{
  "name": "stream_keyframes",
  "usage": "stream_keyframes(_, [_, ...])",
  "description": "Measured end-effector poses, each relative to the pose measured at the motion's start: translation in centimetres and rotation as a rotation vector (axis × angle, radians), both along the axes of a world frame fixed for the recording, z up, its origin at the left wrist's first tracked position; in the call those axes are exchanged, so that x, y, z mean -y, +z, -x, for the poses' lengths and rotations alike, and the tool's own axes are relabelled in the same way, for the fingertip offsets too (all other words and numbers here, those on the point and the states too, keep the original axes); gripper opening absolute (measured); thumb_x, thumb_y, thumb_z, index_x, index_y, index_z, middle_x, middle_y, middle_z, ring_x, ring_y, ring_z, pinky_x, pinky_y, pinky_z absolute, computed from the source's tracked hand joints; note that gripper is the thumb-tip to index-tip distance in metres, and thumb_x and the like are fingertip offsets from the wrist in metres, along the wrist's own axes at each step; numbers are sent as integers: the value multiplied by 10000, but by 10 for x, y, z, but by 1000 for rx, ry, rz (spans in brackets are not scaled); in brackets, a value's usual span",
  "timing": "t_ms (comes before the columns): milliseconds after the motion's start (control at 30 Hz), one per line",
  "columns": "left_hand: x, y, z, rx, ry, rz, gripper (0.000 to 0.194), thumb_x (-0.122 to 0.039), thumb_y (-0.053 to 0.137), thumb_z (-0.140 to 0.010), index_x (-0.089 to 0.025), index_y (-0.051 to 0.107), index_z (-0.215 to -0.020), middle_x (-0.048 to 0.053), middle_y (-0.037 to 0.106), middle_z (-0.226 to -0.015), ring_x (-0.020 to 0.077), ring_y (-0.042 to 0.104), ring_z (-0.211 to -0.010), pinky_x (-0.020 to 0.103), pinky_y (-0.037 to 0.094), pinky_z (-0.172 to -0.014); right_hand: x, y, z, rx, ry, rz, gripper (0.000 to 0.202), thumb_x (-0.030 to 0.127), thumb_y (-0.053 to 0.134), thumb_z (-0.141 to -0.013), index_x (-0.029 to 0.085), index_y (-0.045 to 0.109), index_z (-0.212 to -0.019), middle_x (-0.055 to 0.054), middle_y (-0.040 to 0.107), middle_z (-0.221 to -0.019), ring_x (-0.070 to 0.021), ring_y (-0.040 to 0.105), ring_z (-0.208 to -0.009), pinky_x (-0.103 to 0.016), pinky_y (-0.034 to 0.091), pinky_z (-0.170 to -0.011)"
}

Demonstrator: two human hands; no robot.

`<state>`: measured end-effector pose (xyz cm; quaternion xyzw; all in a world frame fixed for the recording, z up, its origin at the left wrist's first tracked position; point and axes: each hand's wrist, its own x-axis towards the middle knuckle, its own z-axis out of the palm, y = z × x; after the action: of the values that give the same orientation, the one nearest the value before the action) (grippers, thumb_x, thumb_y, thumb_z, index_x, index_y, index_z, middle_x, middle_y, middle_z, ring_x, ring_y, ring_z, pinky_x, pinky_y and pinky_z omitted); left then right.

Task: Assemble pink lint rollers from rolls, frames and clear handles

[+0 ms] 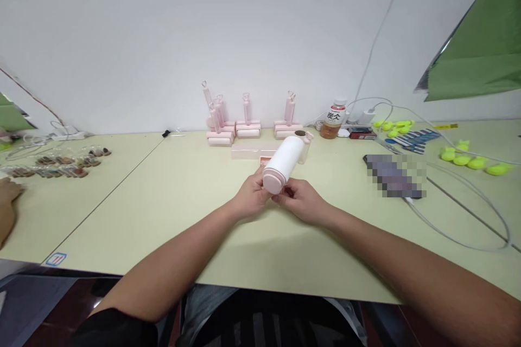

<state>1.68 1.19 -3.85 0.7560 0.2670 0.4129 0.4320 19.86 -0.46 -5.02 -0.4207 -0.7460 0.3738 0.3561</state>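
Observation:
A lint roller (285,160) with a thick white paper roll and a pale pink end tilts up between my hands, above the table. My left hand (252,195) is closed around its lower left side. My right hand (304,201) has its fingers bent in a pinch at the underside of the pink end; the fingertips are partly hidden. Just behind the roll, a pink handle (306,147) with a loop shows. A translucent pink cover (247,151) lies behind my left hand. Against the wall stand several pink lint rollers (249,129) with upright handles.
Toward the right are a bottle (334,119), a phone (393,176) with a white cable, yellow-green pieces (468,160) and blue-white packets (415,140). Small clear domed items (61,162) sit at left, near another person's hand (8,191). A seam crosses the table.

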Motion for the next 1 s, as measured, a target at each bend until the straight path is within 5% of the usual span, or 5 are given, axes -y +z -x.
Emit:
stream_keyframes(133, [-33,10,19,-258,150,-260,346,-382,456,-944,-205,610,-1199,99,598,-1302,245,532,-1216,424,421,-1055,-2,-1,0,-34,-72,7,243,429,650,-811,205,573,-757,35,498,-618,-134,425,-566,-269,328,-550])
stream_keyframes(367, [-112,15,49,-819,528,-206,567,-295,569,-847,-216,467,-1399,132,389,-1527,380,324,-1397,552,282,-1119,-5,-7,-1,-53,-70,38,259,451,670,-798,210,582,-768,39,480,-602,-132,412,-557,-265,316,-538])
stream_keyframes(633, [-120,5,63,-717,530,-24,584,-340,613,-813,-167,475,-1354,184,444,-1416,366,430,-1322,487,373,-1078,-1,-2,0,20,-42,-51,299,406,705,-763,207,501,-672,48,423,-601,-110,367,-549,-247,294,-516])
stream_keyframes(833, [-100,48,81,-404,280,241,437,-456,511,-918,-212,534,-1280,122,652,-1151,212,663,-940,406,564,-814,3,1,1,10,-64,29,364,424,682,-778,229,396,-665,73,379,-547,-101,376,-472,-241,280,-469])
stream_keyframes(1000, [-75,83,92,-185,-26,397,543,-486,677,-831,-288,549,-1320,85,610,-1225,206,643,-1008,444,541,-929,1,-1,3,83,-80,-12,353,384,669,-770,213,395,-627,73,367,-557,-94,333,-525,-237,263,-502])
